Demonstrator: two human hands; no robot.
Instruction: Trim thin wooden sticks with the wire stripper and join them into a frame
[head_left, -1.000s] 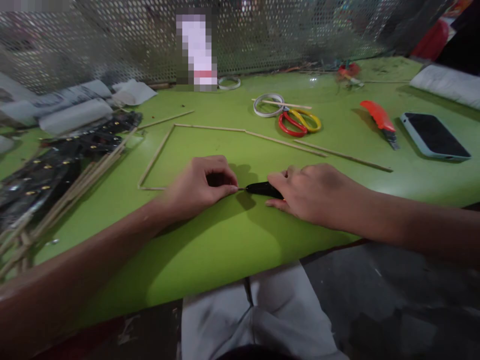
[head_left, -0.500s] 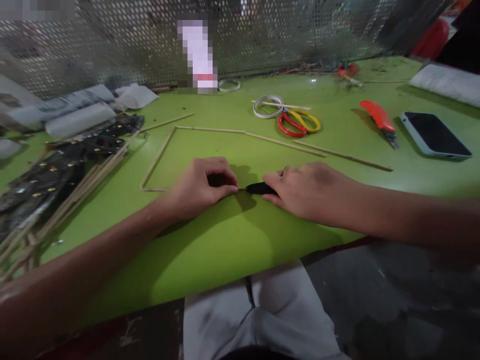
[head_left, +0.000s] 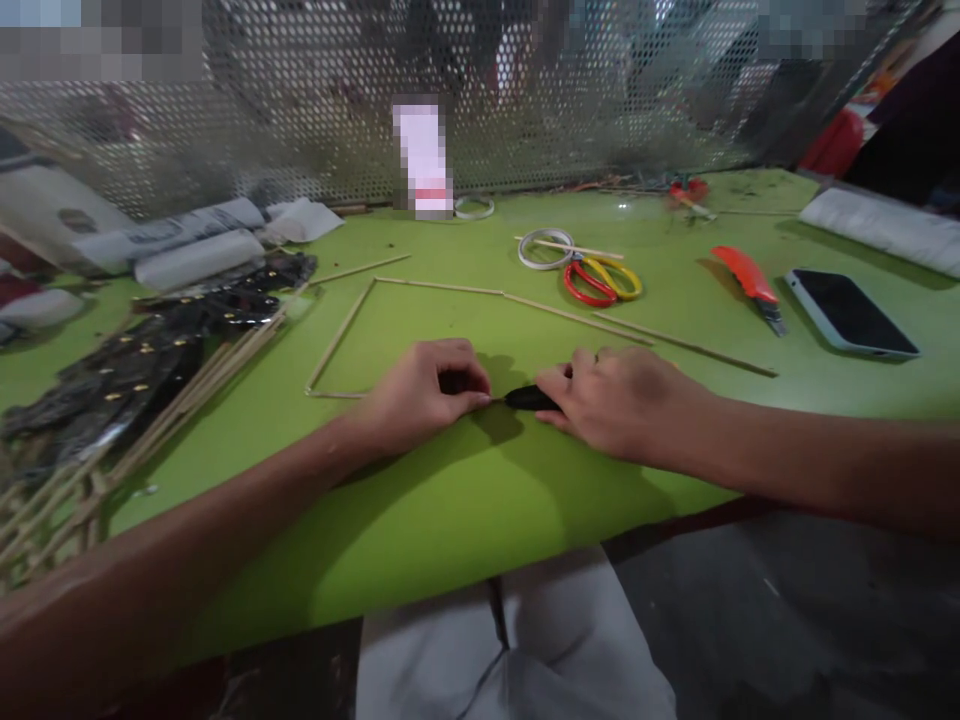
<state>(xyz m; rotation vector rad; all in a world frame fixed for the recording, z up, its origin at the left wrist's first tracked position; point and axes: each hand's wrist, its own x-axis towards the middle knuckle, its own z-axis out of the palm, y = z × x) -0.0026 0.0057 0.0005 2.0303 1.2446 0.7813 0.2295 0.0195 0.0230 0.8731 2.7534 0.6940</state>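
Note:
Between the thumb and fingertips of my left hand [head_left: 427,395], a thin bamboo stick [head_left: 341,394] is pinched close to its near end. The stick lies on the green table, bent at several corners into an open outline. My right hand [head_left: 619,400] is closed around a black tapered tool [head_left: 529,398], most of it hidden in the palm. Its narrow tip meets the short stick end just right of my left fingertips; whether it grips that end is too small to tell.
Red-and-yellow-handled scissors [head_left: 600,280] and a tape roll [head_left: 545,249] lie beyond my hands. Rightward are an orange cutter [head_left: 746,280] and a phone [head_left: 855,312]. Loose sticks [head_left: 202,385] and black material [head_left: 150,350] lie left. A perforated metal screen [head_left: 300,120] stands behind.
The head view has tilted up slightly, so everything sits lower in the picture. Both hands keep nearly the same pose and hold, with the tool tip still at the stick's end.

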